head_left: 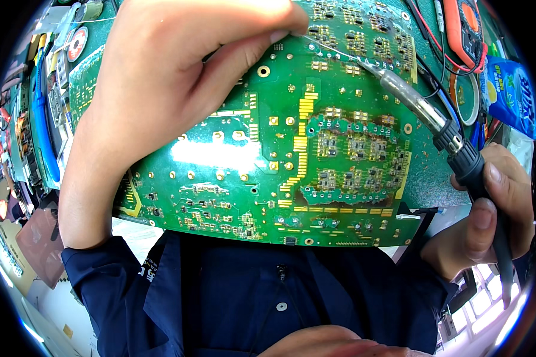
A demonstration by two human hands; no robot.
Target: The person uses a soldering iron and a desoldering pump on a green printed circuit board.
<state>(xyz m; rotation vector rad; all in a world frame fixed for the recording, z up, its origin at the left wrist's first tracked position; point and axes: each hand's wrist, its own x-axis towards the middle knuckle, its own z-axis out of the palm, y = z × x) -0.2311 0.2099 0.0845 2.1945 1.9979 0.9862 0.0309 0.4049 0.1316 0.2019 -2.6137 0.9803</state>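
A large green circuit board (220, 190) with gold pads and many small components lies in front of me. My left hand (190, 59) reaches over its far left part, thumb and forefinger pinched on a thin solder wire (330, 49). The wire runs right to the tip of a soldering iron (420, 110), among the components at the board's upper right. My right hand (500, 208) is closed round the iron's black handle, out past the board's right edge. The iron slants up and left. Whether its tip touches the board, I cannot tell. Brown residue surrounds some component groups.
At the upper right lie an orange multimeter (462, 30) with red and black leads, a blue packet (512, 95) and a round roll (466, 98). A blue-handled tool (44, 140) and a reel (77, 44) are at the left. The green work mat (426, 172) shows beside the board.
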